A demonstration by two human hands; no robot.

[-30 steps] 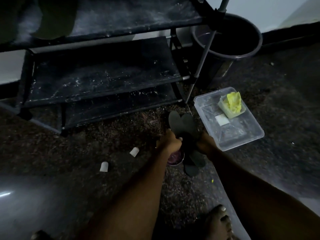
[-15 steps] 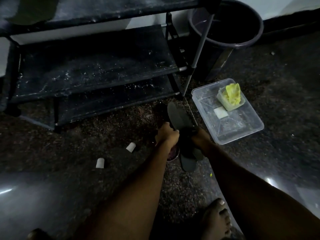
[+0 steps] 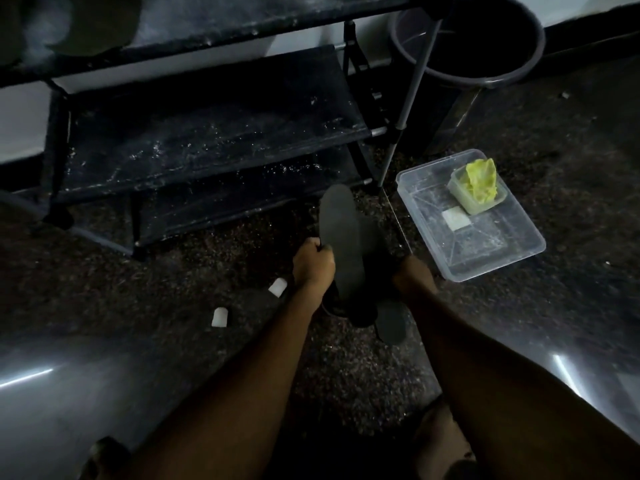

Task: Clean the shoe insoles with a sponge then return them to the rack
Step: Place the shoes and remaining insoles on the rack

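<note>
While left hand (image 3: 313, 263) grips insole (image 3: 341, 233), long axis pointing away | rack (image 3: 207, 147) ahead-left, left hand nearer | right hand (image 3: 414, 275) grip unclear

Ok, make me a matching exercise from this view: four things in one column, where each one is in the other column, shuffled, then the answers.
Things: 1 insole; 2 yellow sponge; 3 bucket; 4 white pieces.
Places: A in the small tub inside the clear container; B on the floor, left of the left hand; C gripped by that hand; D right of the rack.
Pairs: 1-C; 2-A; 3-D; 4-B.
</note>
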